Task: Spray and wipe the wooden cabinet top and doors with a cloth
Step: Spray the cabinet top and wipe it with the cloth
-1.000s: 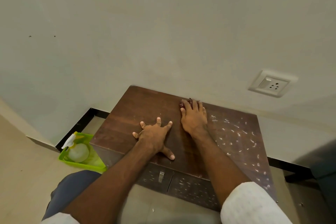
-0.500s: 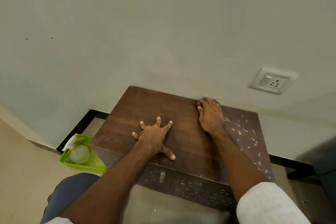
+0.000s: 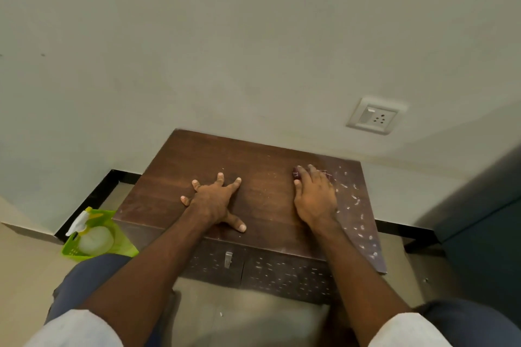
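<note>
A dark wooden cabinet top (image 3: 172, 175) stands against the wall. My left hand (image 3: 214, 201) lies flat on its left-middle part with the fingers spread. My right hand (image 3: 315, 197) presses a dark maroon cloth (image 3: 296, 174) flat on the top's right half; only the cloth's edges show past my fingertips. White spray droplets (image 3: 358, 214) speckle the strip to the right of that hand. The cabinet doors (image 3: 282, 276) below the front edge are also speckled with droplets. A white spray bottle (image 3: 93, 236) lies in a green basket on the floor to the left.
The green basket (image 3: 124, 245) sits on the floor against the cabinet's left side. A wall socket (image 3: 373, 117) is above the cabinet at the right. A metal handle (image 3: 228, 259) sits on the left door. My knees are near the front.
My right hand has slid the cloth rightward along the back of the top, then a little toward me. My left hand has stayed planted in place.
</note>
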